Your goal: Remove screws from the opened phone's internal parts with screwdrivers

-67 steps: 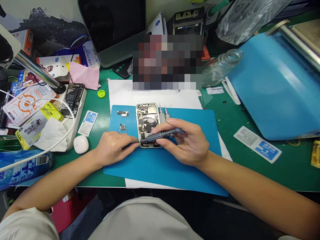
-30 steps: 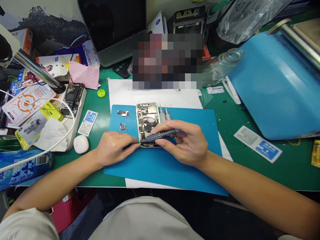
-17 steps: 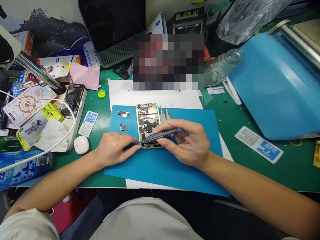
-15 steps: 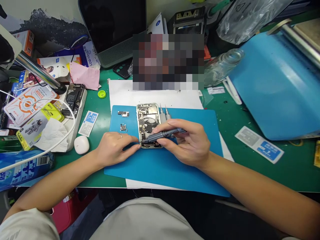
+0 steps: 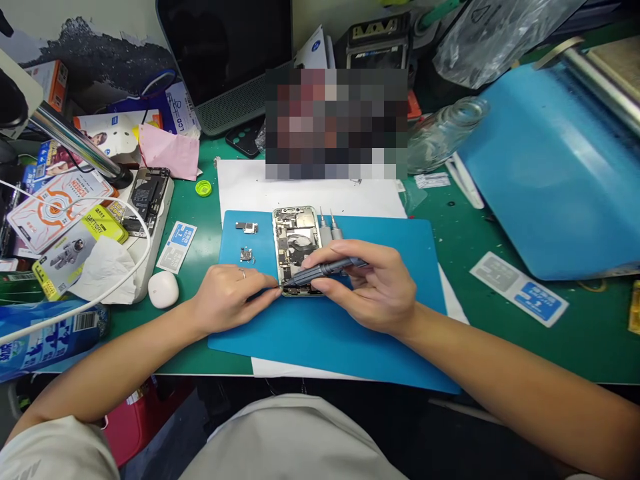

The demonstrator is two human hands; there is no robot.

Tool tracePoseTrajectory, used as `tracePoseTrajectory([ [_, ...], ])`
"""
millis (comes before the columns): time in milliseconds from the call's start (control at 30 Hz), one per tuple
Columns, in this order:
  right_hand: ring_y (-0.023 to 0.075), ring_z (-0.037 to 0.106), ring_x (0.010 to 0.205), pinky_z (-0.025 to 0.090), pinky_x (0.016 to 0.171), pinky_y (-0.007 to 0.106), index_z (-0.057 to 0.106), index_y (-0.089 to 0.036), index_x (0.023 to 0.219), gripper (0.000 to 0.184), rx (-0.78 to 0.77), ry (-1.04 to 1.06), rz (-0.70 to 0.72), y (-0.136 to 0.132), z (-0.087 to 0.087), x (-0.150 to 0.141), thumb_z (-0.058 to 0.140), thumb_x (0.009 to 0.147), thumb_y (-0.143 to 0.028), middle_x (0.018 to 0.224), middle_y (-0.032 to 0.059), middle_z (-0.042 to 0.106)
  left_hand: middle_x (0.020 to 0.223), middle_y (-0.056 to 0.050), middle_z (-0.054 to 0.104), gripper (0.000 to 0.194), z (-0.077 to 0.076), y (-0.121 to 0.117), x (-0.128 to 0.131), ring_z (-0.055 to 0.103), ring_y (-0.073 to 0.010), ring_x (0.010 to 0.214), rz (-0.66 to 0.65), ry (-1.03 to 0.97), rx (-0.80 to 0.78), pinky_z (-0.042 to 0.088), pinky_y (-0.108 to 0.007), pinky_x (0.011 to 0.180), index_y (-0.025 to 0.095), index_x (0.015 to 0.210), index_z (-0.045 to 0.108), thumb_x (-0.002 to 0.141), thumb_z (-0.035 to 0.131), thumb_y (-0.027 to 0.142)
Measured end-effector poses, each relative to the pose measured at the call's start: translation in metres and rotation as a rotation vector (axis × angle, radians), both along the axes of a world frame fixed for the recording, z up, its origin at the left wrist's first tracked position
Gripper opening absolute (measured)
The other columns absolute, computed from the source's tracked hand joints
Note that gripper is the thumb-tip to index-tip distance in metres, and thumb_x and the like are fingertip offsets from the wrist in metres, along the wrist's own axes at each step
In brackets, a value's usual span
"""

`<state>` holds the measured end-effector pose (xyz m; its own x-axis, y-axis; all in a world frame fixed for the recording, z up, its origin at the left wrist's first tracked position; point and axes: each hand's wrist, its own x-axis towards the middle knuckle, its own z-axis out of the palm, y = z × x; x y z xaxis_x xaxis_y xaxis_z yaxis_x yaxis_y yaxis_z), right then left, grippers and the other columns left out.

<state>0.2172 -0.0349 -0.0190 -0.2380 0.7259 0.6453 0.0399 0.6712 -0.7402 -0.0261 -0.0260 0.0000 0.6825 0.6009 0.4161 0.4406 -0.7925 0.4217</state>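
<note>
An opened phone (image 5: 296, 245) filled with exposed parts (image 5: 305, 219) lies at the blue mat's (image 5: 320, 337) far edge. The right hand (image 5: 385, 287) grasps a screwdriver (image 5: 320, 271) over it; the left hand (image 5: 226, 298), grip unclear, meets its near-left corner.

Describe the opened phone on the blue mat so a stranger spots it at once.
Find the flat blue mat at the near edge of the green desk. On it, the dark gray screwdriver in the right hand reaches over the lower end of the opened phone. It is the pale-rimmed rectangle, far larger than the two loose parts to its left.
</note>
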Motion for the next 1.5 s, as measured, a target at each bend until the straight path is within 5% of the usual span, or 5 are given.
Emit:
tracePoseTrajectory([
  [1067,0.0201,0.077,0.089,0.071,0.070,0.034,0.050,-0.036,0.145,0.056,-0.029,-0.008,-0.103,0.0025,0.0036,0.0023,0.067,0.095,-0.016,0.101,0.0037,0.075,0.063,0.002,0.070,0.025,0.0021,-0.0019,-0.0004,0.063,-0.0104,0.050,0.099,0.018,-0.016,0.041,-0.023,0.052,0.018,0.096,0.073,0.105,0.059,0.036],
  [1300,0.0202,0.079,0.089,0.071,0.071,0.032,0.046,-0.039,0.149,0.067,0.039,0.019,-0.085,0.0052,0.0036,0.0047,0.068,0.093,-0.010,0.104,0.0016,0.077,0.064,0.002,0.069,0.028,0.0038,-0.0063,-0.0001,0.064,-0.0122,0.052,-0.142,0.128,0.119,0.044,-0.028,0.051,0.012,0.110,0.070,0.109,0.048,0.030],
  [1500,0.0225,0.080,0.096,0.071,0.083,0.036,0.050,-0.034,0.146,0.065,0.139,-0.120,-0.072,0.0048,-0.0027,0.0042,0.072,0.090,-0.009,0.110,0.0040,0.080,0.066,0.000,0.069,0.038,0.0017,-0.0081,-0.0001,0.063,-0.0140,0.051,-0.166,0.286,0.134,0.041,-0.029,0.048,0.009,0.124,0.065,0.112,0.041,0.035],
])
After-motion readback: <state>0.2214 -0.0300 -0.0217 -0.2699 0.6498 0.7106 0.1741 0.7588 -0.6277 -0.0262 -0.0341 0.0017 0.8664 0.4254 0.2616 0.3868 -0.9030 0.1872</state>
